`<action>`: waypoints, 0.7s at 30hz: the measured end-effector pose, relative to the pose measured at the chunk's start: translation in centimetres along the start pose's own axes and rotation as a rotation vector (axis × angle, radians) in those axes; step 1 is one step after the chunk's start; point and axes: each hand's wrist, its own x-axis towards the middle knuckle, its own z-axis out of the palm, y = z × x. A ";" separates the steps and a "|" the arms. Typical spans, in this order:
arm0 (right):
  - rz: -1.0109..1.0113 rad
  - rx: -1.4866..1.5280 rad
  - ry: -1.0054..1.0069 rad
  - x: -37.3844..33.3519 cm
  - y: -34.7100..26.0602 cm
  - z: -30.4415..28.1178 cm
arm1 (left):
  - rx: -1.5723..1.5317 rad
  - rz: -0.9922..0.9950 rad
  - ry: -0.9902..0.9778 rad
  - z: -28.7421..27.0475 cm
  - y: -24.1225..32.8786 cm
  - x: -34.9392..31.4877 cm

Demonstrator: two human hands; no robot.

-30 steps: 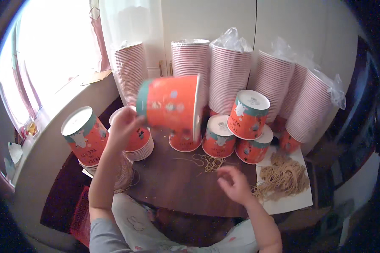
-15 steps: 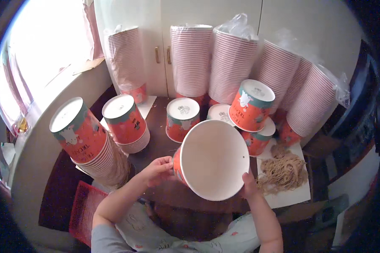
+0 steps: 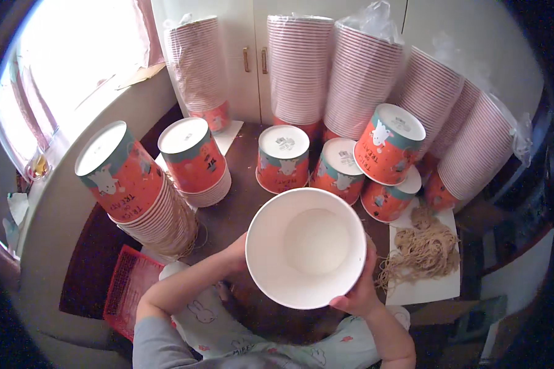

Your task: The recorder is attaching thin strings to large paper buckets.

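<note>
Above the dark table [image 3: 240, 203], in the head view, a white paper bucket [image 3: 306, 247] is being held between both hands, its mouth and long axis pointing up at the camera. The left hand [image 3: 235, 253] is mostly being hidden behind it; the right hand [image 3: 358, 294] is being pressed around its rim

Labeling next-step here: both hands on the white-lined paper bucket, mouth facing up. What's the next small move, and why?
Probably reach the right hand toward the tan string pile on the white sheet just to its right. The paper bucket is held open-side up between both hands, the left hand steadying its far side, and it looks empty, so one hand could likely let go.
</note>
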 end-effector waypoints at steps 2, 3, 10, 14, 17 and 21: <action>0.015 -0.040 -0.010 -0.1 0.0 0.0 | 0.043 0.041 0.008 0.1 0.0 -0.2; 0.047 -0.031 0.010 -0.2 0.0 0.0 | 0.063 0.064 0.011 0.2 0.0 -0.2; 0.003 -0.132 0.102 -0.5 0.2 0.4 | -0.251 0.015 -0.108 0.1 1.6 -2.1; -0.094 -0.455 0.055 -0.9 -0.1 0.8 | -0.042 0.144 0.208 3.1 2.6 -3.1; -0.250 -0.849 0.022 -1.0 -1.1 1.3 | 0.293 0.430 0.130 1.4 1.4 -3.2; -0.476 -0.917 0.100 -2.3 -0.6 1.8 | 0.591 0.542 0.297 0.2 1.2 -2.4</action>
